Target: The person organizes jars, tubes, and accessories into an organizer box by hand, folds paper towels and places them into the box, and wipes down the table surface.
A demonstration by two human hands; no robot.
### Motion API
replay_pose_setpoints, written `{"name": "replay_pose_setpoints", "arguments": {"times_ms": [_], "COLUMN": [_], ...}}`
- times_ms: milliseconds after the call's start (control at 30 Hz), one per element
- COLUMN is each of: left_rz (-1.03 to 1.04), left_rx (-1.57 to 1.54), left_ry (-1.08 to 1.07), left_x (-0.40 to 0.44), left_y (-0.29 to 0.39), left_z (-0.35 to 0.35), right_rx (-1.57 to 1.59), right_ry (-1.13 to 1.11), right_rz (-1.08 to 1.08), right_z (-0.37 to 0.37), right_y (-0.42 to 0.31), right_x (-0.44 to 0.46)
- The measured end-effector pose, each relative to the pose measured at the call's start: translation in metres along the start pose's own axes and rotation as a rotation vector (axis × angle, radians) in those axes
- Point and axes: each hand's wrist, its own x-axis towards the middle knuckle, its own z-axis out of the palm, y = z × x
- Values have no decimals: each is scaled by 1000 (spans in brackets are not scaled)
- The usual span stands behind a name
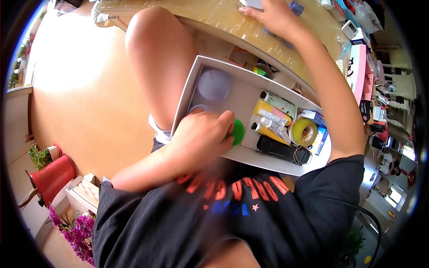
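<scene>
My left hand [201, 131] reaches into a white box [178, 109] on my lap. Its fingers are curled against a bright green round thing [239, 132], partly hidden behind them. Beside this hand, at the box's left end, lies a translucent grey-purple round thing [214, 84]; another is mostly covered by the hand. At the table's edge, my right hand [273, 18] has its thumb stretched out beside a white object [253, 3]. The top of the frame cuts off its other fingers, so its grip does not show.
The box's right part holds several tubes [275, 127], a tape roll [304, 131] and a black case [282, 149]. Ahead stands the yellowish table [214, 13], with a small bottle [296, 8] near my right hand. My bare knee [156, 40] rises left of the box.
</scene>
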Motion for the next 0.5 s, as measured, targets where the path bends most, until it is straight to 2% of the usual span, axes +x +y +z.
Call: {"name": "replay_pose_setpoints", "arguments": {"times_ms": [33, 167, 233, 300, 367, 433, 467, 500], "left_rz": [-14, -101, -101, -92, -75, -51, -62, -74], "left_rx": [32, 113, 88, 31, -5, -26, -19, -10], "left_ry": [-13, -53, -62, -3, 54, 100, 86, 73], "left_x": [-1, -3, -3, -5, -5, -6, -5, -5], "left_y": [2, 9, 8, 7, 5, 4, 5, 6], "left_z": [-1, -13, -13, -9, -5, -2, -2, -4], "right_rx": [63, 109, 159, 353, 410, 371, 342, 420], "right_ry": [-41, 108, 208, 213, 157, 134, 13, 0], "right_rz": [-9, -31, -79, -111, -154, -457, -478, -547], "right_z": [2, 0, -27, -55, -73, -81, -87, -80], "right_y": [-1, -19, -52, -85, -99, -106, -111, -106], "right_x": [0, -3, -12, -32, -69, -102, -121, -139]}}
